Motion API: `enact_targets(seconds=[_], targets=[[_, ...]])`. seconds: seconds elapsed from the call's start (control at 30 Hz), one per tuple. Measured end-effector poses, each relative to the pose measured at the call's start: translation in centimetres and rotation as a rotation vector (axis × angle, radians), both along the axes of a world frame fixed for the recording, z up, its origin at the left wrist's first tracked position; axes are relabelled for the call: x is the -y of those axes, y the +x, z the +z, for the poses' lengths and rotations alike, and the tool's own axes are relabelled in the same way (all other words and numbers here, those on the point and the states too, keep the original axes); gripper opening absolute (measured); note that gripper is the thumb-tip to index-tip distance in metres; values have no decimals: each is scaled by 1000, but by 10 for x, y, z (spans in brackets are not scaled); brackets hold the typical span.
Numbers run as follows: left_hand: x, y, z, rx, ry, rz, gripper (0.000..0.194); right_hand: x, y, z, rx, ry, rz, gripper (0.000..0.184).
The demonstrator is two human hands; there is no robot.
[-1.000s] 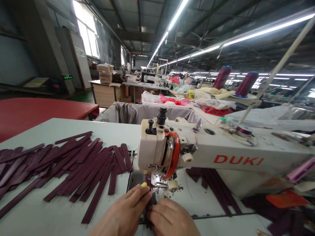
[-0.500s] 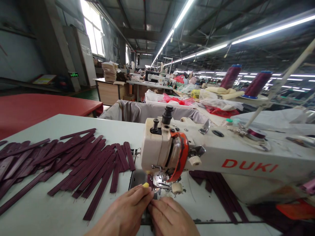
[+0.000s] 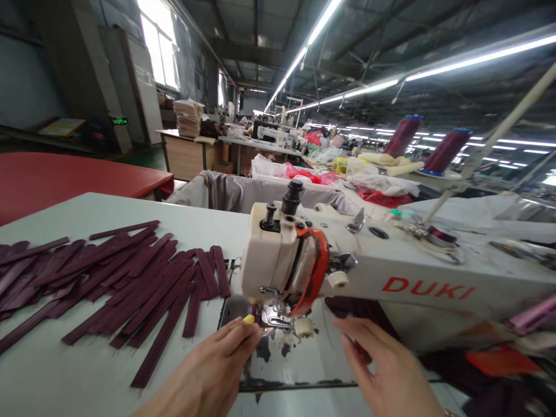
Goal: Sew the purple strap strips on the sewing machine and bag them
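Observation:
My left hand (image 3: 230, 353) is at the front of the sewing machine's (image 3: 278, 249) presser foot (image 3: 278, 315), fingers pressed together, a yellow cover (image 3: 248, 319) on one fingertip. A bit of maroon strip (image 3: 257, 313) shows between those fingertips and the foot; the hand hides the rest. My right hand (image 3: 384, 359) is off to the right over the machine bed, thumb and fingers apart, with nothing visible between them. Beyond it, under the machine arm, lie more maroon strips (image 3: 362, 307), partly covered by the hand.
A spread pile of maroon strips (image 3: 143, 289) covers the left of the pale table (image 3: 87, 376). Behind the table stands a grey cloth-lined bin (image 3: 230, 194). A red-covered table (image 3: 78, 182) is at far left. Maroon thread cones (image 3: 445, 152) stand at the back right.
My right hand has left the left hand's side and moved right, its fingers opening toward the strips under the arm. My left hand stays by the presser foot. The view has shifted slightly.

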State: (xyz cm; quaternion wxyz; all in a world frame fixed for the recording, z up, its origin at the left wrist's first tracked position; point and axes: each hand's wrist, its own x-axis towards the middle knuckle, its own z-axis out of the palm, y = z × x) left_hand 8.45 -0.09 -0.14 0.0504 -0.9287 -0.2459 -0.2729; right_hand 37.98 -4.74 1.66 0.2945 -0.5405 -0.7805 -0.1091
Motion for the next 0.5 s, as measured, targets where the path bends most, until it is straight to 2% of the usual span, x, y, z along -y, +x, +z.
enact_targets(seconds=[0.13,0.2,0.27,0.37,0.43,0.5], targets=[[-3,-12,-24,126,-11,76,54,0,46,-3,96,-54,-294,21],[-13,-17,-25,200,-47,114,45,1,55,-8,187,-106,-391,18],[-32,-17,-17,221,-88,134,36,3,56,-9,250,-140,-456,14],[-65,-13,-2,130,-159,67,35,1,43,-6,313,-170,-525,9],[-82,-13,-2,110,-193,-6,36,-2,32,-2,366,-193,-575,7],[-92,-16,-11,119,-226,-66,34,-7,22,2,416,-216,-616,9]])
